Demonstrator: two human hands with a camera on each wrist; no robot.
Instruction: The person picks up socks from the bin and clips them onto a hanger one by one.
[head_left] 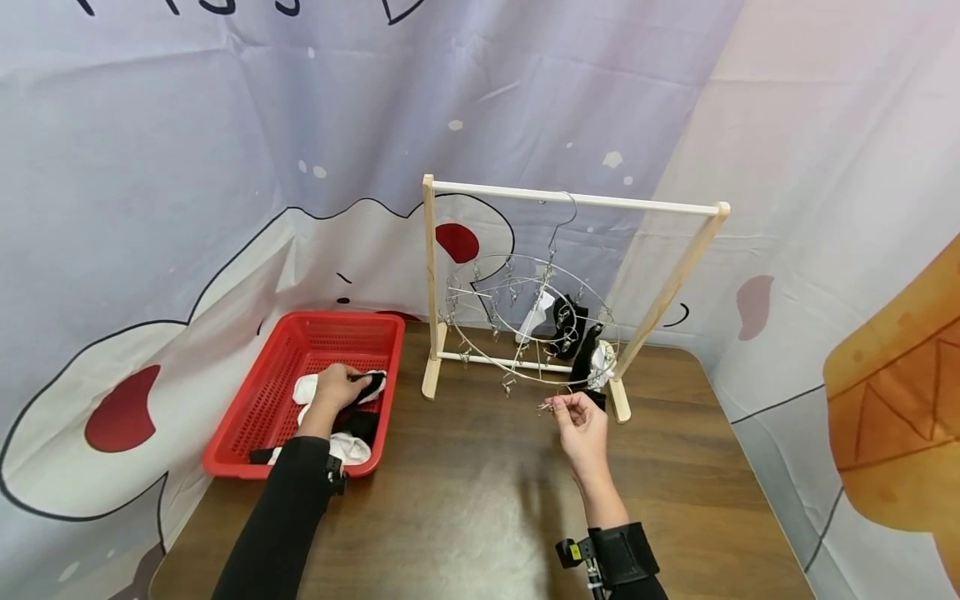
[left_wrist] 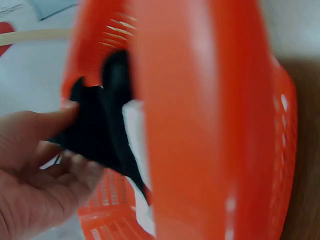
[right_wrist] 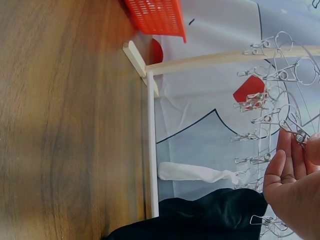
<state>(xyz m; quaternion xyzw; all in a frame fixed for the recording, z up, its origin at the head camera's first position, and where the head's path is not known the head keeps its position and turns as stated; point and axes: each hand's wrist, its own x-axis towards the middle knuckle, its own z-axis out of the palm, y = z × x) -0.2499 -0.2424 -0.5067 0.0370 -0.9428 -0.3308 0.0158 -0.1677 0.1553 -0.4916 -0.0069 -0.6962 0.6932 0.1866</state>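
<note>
In the head view, my left hand [head_left: 335, 387] reaches into the red plastic basket [head_left: 243, 400]. Thumb and fingers pinch a black sock [left_wrist: 92, 130], which bunches beside white cloth [left_wrist: 135, 130] near the basket wall in the left wrist view. My right hand [head_left: 585, 429] is at the front of the round wire hanger [head_left: 573, 208]. Its thumb and fingertips pinch a small metal clip [right_wrist: 300, 136] on the ring. Behind that hand hang a white sock [right_wrist: 195, 172] and a large black cloth piece [right_wrist: 215, 210].
A wooden rack with a white top bar [head_left: 637, 203] carries the hanger. More metal clips [right_wrist: 255, 102] dangle around the ring. Another white piece [head_left: 602, 365] hangs by the rack's right leg. More white cloth [head_left: 349, 448] lies in the basket. A printed curtain [head_left: 360, 125] stands behind the brown table [head_left: 465, 500].
</note>
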